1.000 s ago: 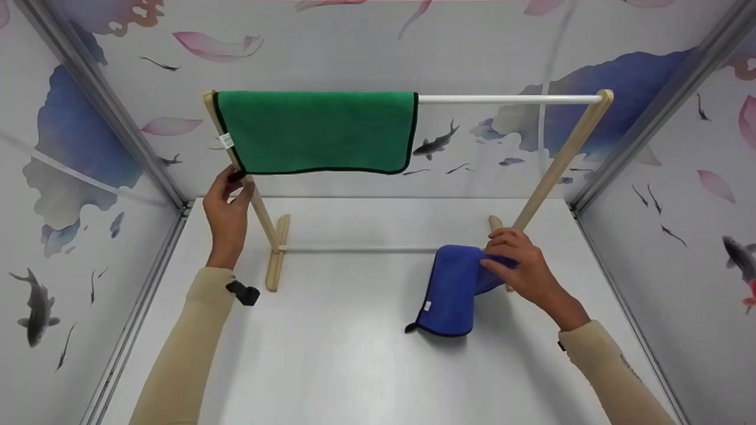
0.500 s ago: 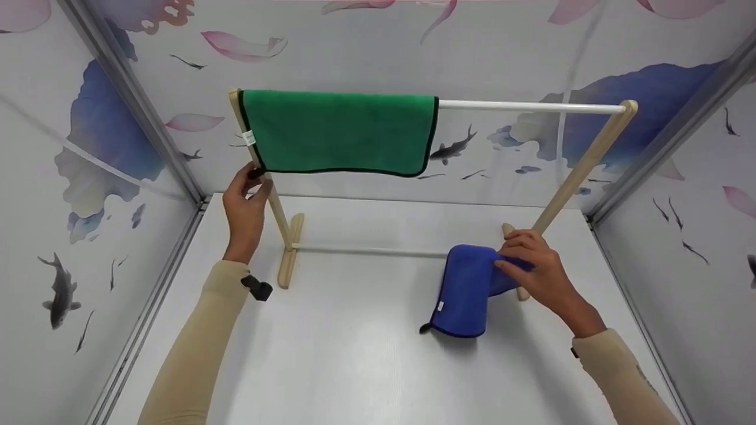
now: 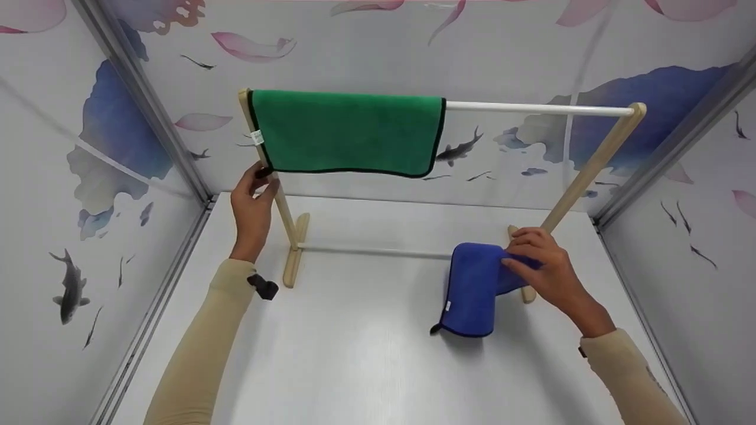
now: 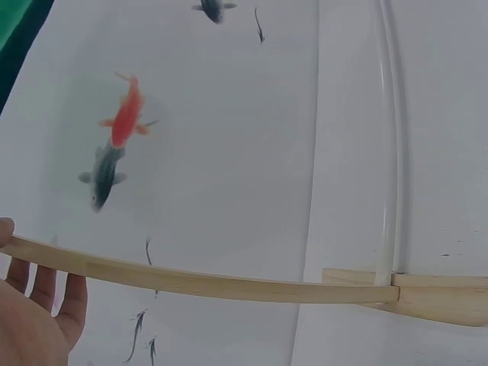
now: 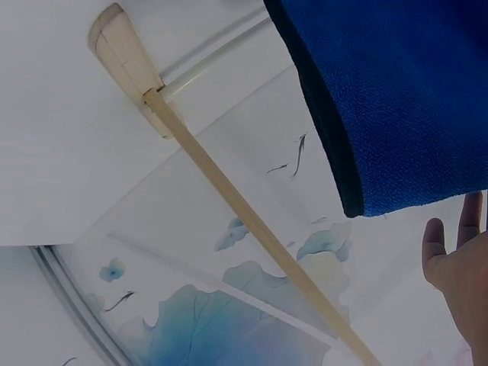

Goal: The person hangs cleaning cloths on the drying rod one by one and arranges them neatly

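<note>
Gripping wooden left post (image 3: 285, 213) between thumb and fingers of left hand (image 3: 253, 206), close by lower left corner of green cloth (image 3: 348, 134). Pinching folded blue cloth (image 3: 472, 289) with right hand (image 3: 550, 265), low before right post (image 3: 593, 168). Farther out, saw green cloth draped over left part of white top rail (image 3: 537, 108).

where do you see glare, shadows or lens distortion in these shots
Head view: soft glare on the white table, a shadow beneath the blue cloth; left wrist view: the wooden post and lower white rail look bowed, probably lens distortion; right wrist view: dimmer overall, though the blue cloth's pile texture shows.
</note>
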The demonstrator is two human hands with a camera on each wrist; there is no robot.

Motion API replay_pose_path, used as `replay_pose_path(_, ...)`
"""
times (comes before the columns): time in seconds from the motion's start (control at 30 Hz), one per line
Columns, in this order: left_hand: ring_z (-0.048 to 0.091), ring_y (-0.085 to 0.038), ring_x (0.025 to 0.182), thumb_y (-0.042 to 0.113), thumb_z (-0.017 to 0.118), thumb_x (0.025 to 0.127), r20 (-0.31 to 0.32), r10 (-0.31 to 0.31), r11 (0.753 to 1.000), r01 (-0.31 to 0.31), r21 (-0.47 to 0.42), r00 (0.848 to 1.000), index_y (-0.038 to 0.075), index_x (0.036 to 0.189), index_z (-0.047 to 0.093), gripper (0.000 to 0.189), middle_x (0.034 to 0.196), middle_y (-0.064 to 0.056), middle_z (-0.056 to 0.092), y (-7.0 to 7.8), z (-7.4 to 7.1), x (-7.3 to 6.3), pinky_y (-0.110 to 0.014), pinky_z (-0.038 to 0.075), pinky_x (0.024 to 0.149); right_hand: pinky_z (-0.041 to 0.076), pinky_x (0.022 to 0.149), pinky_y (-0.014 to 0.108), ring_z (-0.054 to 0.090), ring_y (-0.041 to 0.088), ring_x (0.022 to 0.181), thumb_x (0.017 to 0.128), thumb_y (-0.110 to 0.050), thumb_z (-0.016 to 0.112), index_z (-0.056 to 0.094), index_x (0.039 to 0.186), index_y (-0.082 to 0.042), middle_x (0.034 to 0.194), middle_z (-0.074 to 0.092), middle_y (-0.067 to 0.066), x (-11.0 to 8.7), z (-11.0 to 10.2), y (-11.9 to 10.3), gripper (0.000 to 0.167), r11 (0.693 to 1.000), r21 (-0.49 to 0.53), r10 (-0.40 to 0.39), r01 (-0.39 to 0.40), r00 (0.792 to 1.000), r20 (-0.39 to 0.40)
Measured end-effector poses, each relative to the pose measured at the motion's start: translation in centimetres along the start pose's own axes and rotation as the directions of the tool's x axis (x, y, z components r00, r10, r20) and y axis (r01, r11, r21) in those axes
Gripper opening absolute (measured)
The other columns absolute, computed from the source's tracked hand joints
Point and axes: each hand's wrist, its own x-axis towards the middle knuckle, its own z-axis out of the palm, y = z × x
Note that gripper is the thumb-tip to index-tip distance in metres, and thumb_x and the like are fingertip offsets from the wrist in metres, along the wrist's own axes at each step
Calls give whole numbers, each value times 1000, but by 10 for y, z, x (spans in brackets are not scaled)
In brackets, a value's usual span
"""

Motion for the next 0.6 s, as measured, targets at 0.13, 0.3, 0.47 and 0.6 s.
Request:
replay_pose_path(0.13, 60, -31, 128, 2, 67, 109, 4, -12, 1000, 12, 7, 1000, -1, 156, 58, 48, 141, -22, 64, -10, 0, 3, -31, 53, 105, 43, 112, 18, 61, 44, 118, 77, 25, 87, 84, 98, -2, 103, 76, 16, 3, -1, 0, 34, 1000, -5, -4, 4, 1000, 0)
replay_pose_path(0.3, 59, -23, 125, 7, 68, 111, 11, -28, 999, 28, 22, 1000, 4, 158, 58, 49, 143, -20, 64, -30, -2, 10, -34, 51, 106, 43, 113, 17, 61, 44, 117, 76, 26, 87, 84, 98, -1, 104, 76, 17, 4, -3, 0, 35, 1000, -9, 7, -7, 1000, -14)
replay_pose_path(0.47, 60, -17, 122, 11, 71, 110, 15, -9, 1000, 9, 15, 1000, 6, 156, 61, 48, 139, -16, 67, -32, -4, 10, -33, 53, 104, 43, 112, 15, 63, 43, 118, 77, 25, 86, 85, 99, -2, 104, 77, 15, 8, -5, -3, 35, 1000, -14, -1, 1, 1000, -18)
replay_pose_path(0.6, 61, -18, 122, 12, 72, 109, 8, -6, 1000, 6, 22, 1000, 7, 155, 63, 47, 138, -15, 68, -31, -6, 9, -32, 53, 103, 43, 111, 16, 63, 41, 118, 78, 24, 86, 85, 99, -4, 104, 78, 13, 12, -8, -5, 35, 1000, -21, -6, 6, 1000, -20)
